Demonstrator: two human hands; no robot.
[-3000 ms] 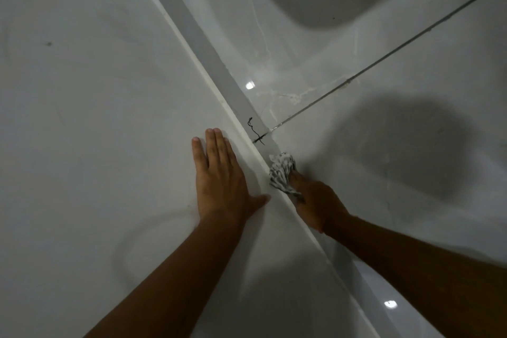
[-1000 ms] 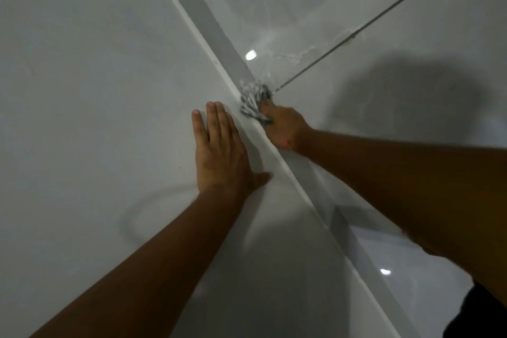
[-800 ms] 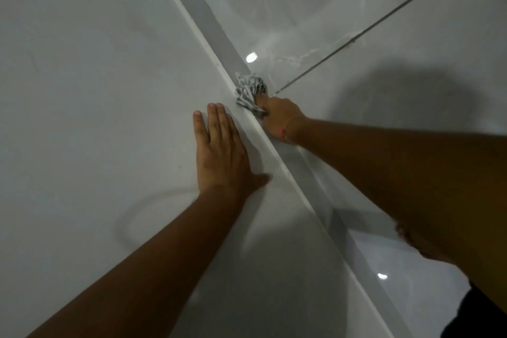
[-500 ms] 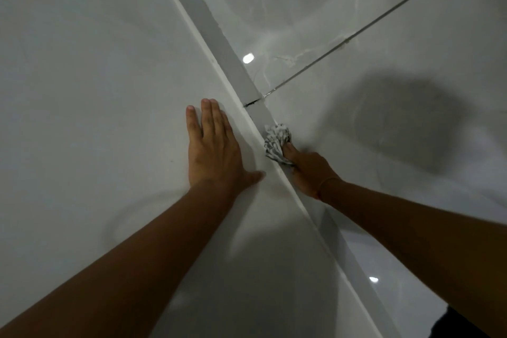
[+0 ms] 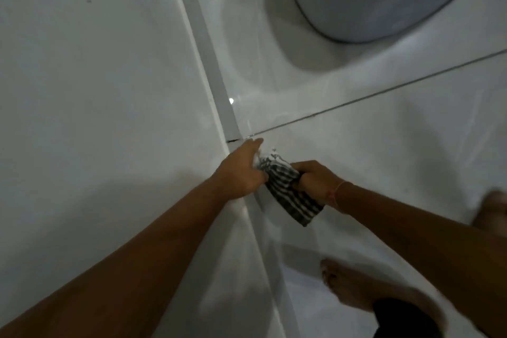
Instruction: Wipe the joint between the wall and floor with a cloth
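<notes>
A black-and-white striped cloth (image 5: 290, 192) hangs stretched between both hands, just above the floor beside the wall. My left hand (image 5: 241, 170) grips its upper left end, with a finger pointing along the grey skirting strip (image 5: 211, 63). My right hand (image 5: 315, 180) is closed on the cloth's right side, and a loose corner hangs below it. The skirting strip runs diagonally from the top centre down past the hands, between the white wall (image 5: 96, 90) on the left and the glossy white floor tiles (image 5: 384, 145) on the right.
A round white base with a dark rim (image 5: 370, 3) stands on the floor at the top right. A dark grout line (image 5: 384, 90) crosses the tiles to the skirting strip. My bare feet (image 5: 345, 285) stand on the floor at the lower right.
My left hand has left the wall and taken hold of the cloth. The cloth, bunched against the skirting strip before, is now pulled open between both hands. The view has tilted up.
</notes>
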